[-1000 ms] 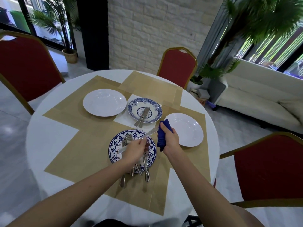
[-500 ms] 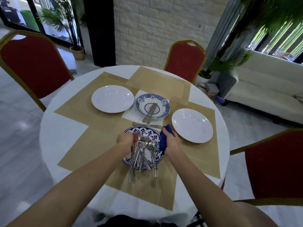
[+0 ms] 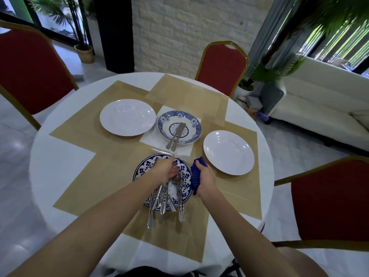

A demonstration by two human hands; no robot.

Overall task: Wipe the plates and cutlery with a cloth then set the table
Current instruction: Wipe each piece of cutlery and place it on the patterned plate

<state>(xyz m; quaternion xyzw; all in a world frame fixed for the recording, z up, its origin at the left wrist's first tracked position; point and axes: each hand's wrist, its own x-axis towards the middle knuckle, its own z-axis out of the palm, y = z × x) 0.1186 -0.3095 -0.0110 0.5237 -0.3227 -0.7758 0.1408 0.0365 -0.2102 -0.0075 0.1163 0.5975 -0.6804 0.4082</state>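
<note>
Though apart, hands point(image 3: 165, 171) point(image 3: 206, 177) around cutlery point(image 3: 164, 199) and cloth point(image 3: 196, 173).

The left arm point(image 3: 95, 228) and right arm point(image 3: 245, 232) are stretched forward. The left hand point(image 3: 164, 170) is angled down, fingers curled, grip unclear. A bunched dark-blue cloth point(image 3: 194, 176) is clutched in the right hand point(image 3: 206, 177).

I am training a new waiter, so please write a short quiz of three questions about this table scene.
1. True or false: the right hand holds the blue cloth.
2. What lies in the far patterned bowl? A) two knives B) a fork C) nothing
3. Fill in: the left hand grips cutlery from the pile on the near patterned ____.

Key: 1 true; 2 A; 3 plate.
</note>
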